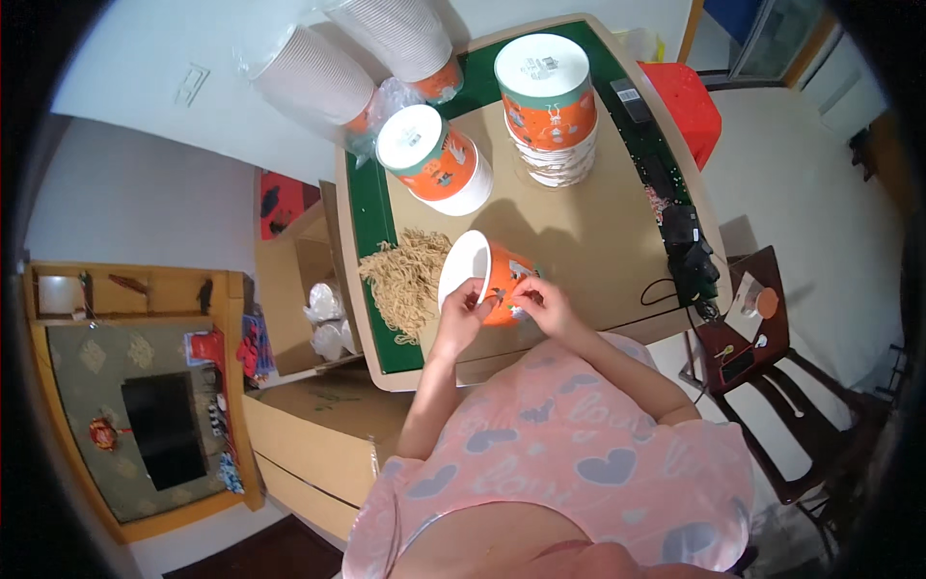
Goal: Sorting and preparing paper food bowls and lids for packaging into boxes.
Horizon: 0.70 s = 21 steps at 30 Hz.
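Observation:
Close in front of me, an orange paper bucket (508, 274) with a white inside lies tilted on its side, its mouth facing left. My left hand (463, 315) grips it at the rim, thumb outside. Against the printed wall, the fingers of my right hand (546, 307) are pinched together; whatever is between them is too small to make out. A tangled heap of tan cords (407, 280) lies just left of the bucket. Farther back stand two upside-down stacks of like buckets, a shorter left stack (434, 162) and a taller right stack (548, 108).
Plastic-wrapped stacks of white buckets (313, 77) stand at the table's back left. Black adapters and cables (683, 232) run along the right edge. Cardboard boxes (313, 444) sit to the left, a red stool (683, 106) at the back right, and a dark wooden chair (762, 338) to the right.

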### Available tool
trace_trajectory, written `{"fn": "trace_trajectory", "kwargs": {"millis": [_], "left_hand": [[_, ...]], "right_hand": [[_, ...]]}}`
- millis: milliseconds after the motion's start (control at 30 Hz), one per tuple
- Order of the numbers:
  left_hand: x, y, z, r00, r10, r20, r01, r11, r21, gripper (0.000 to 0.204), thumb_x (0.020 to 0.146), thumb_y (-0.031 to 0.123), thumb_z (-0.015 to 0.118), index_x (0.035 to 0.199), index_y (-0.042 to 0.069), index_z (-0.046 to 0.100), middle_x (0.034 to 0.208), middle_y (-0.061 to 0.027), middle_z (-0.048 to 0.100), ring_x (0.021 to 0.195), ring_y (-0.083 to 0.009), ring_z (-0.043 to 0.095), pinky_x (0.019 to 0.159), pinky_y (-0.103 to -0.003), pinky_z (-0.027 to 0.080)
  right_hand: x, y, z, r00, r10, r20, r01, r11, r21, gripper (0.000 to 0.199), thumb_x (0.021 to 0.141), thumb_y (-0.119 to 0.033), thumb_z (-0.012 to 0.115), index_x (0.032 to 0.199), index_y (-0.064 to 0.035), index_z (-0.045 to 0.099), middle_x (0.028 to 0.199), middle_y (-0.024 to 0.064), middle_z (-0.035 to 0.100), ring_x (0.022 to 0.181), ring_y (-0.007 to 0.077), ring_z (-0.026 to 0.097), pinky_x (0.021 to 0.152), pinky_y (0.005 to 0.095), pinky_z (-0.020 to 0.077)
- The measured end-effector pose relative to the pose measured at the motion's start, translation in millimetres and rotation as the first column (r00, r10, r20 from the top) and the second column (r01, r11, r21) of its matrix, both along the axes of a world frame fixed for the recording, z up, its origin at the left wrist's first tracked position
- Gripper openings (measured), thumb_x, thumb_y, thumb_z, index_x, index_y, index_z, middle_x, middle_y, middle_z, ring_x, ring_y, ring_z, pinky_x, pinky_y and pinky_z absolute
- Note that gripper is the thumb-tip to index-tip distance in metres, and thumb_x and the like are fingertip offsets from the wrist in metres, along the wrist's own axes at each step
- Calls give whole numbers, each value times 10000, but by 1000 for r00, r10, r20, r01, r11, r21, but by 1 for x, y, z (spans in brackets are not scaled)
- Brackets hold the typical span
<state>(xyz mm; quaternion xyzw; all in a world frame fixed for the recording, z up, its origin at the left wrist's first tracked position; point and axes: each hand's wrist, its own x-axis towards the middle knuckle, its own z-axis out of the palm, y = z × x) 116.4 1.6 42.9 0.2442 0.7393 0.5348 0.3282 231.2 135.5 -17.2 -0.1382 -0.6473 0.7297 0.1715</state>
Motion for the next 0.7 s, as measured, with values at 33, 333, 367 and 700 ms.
{"fn": "trace_trajectory", "kwargs": {"millis": [33, 333, 367, 700], "left_hand": [[1, 2, 4, 999, 50, 18, -49, 998, -31, 88, 842, 11, 597, 928, 25, 606, 736, 38, 579, 626, -18, 471, 537, -174, 351], [7, 3, 9, 988, 148, -34, -149, 988, -39, 176, 777, -56, 627, 916, 14, 545, 802, 1, 571, 686, -44, 507, 609, -183, 407], [6, 4, 7, 990, 138, -40, -140, 989, -41, 176, 777, -56, 627, 916, 14, 545, 802, 1, 571, 686, -44, 507, 609, -183, 407], [4, 13, 2, 988, 154, -4, -154, 987, -54, 169, 773, -50, 617, 938, -16, 603, 798, -26, 603, 681, -66, 531, 600, -184, 416]], "right_hand": [[-3, 0, 1, 1000, -18, -23, 18, 1000, -5, 52, 859, -63, 582, 869, -12, 587, 798, -1, 606, 719, 53, 547, 661, 214, 452], [-32, 13, 18, 996, -58, -65, 46, 984, -171, 48, 829, -5, 592, 873, -5, 610, 828, 20, 623, 777, 72, 569, 726, 227, 464], [-36, 16, 19, 997, -75, -32, 70, 987, -145, 53, 829, -1, 592, 878, -5, 611, 833, 20, 626, 786, 75, 573, 734, 231, 467], [-29, 11, 24, 996, -84, -17, 83, 993, -85, 112, 817, -37, 630, 925, -7, 635, 855, 28, 614, 729, 77, 559, 663, 231, 466]]}}
